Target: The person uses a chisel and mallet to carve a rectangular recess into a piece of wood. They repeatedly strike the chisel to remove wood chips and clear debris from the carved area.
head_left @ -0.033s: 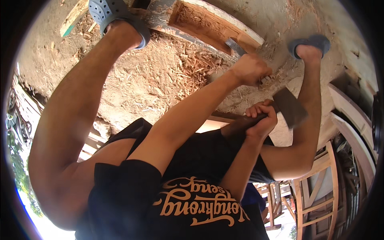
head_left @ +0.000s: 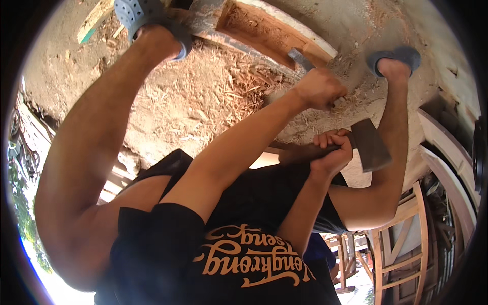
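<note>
My left hand (head_left: 319, 89) is closed in a fist around a chisel (head_left: 301, 58). The chisel's flat metal blade sticks out beyond the fist and reaches the near edge of a weathered wooden beam (head_left: 244, 47), close to the end of a long hollow cut into it. Reddish chips lie inside that hollow. Nearer my body, my right hand (head_left: 333, 151) grips the handle of a mallet (head_left: 371, 146). Its dark, blocky head is to the right of the fingers, apart from the chisel. Part of the mallet's handle is lost against my dark clothes.
Wood shavings (head_left: 254, 89) are heaped on the dirt floor beside the beam. My sandalled feet (head_left: 394, 65) stand on either side of the work. Wooden frames (head_left: 401, 264) and curved boards (head_left: 447, 168) crowd the right. A wood offcut (head_left: 95, 20) lies at the upper left.
The mallet's head has shifted slightly down and to the right and looks sharper. My left hand and the chisel keep almost the same place at the beam.
</note>
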Demonstrator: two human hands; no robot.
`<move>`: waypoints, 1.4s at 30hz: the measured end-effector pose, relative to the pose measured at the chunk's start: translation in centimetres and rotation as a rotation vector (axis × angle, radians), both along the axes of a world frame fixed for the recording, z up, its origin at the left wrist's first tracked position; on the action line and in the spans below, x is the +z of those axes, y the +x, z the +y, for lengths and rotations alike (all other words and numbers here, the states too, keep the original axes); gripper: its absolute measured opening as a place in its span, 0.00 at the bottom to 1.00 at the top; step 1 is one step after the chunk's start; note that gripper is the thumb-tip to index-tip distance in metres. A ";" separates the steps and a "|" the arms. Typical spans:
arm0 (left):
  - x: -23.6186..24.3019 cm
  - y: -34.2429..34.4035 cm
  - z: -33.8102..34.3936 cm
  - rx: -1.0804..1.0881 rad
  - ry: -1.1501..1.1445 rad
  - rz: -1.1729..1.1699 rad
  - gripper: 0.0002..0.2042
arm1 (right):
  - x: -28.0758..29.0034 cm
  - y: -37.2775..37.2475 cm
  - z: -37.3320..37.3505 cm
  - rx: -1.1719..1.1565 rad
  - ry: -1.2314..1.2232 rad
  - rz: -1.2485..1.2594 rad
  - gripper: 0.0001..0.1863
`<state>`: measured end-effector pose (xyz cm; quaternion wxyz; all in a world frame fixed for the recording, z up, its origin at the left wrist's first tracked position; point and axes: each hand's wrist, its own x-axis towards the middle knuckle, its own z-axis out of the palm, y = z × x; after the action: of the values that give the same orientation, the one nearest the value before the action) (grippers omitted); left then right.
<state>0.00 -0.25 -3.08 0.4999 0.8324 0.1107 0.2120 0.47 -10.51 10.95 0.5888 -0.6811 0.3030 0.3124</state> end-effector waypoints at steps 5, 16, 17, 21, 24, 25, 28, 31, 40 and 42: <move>-1.0 0.0 -0.2 -0.023 0.055 0.030 0.12 | 0.0 -0.2 -0.4 0.072 -0.018 0.088 0.06; -1.5 0.4 0.0 0.012 0.105 -0.012 0.11 | -1.8 1.0 -0.9 0.069 -0.054 0.113 0.06; -1.7 0.4 0.0 0.005 0.122 -0.017 0.11 | -1.6 1.0 -1.0 0.173 -0.102 0.179 0.06; -1.4 0.8 -0.3 -0.002 0.132 0.078 0.10 | -2.3 0.3 -0.7 -0.183 0.134 -0.001 0.05; -1.8 0.3 -0.6 -0.024 0.168 0.067 0.09 | -1.7 2.0 -2.6 0.194 -0.051 0.262 0.06; -1.8 0.4 -0.5 -0.020 0.151 0.063 0.09 | -1.9 2.0 -2.3 0.101 -0.011 0.210 0.06; -1.9 0.4 -0.2 -0.004 0.132 0.052 0.08 | -2.8 1.4 -1.6 -0.090 0.157 0.114 0.06; -2.5 -0.2 0.0 0.016 0.176 0.019 0.09 | -2.4 2.9 -1.5 0.263 -0.016 0.264 0.05; -0.7 0.3 2.1 0.115 0.058 -0.003 0.09 | -2.0 -0.4 -0.7 0.156 0.042 0.243 0.06; 0.2 0.8 1.4 0.167 -0.028 -0.092 0.09 | -1.0 0.1 -1.0 0.106 0.075 0.189 0.06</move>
<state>0.78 1.11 -2.92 0.4968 0.8026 0.1596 0.2891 0.58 -11.54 9.92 0.5653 -0.6411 0.3091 0.4171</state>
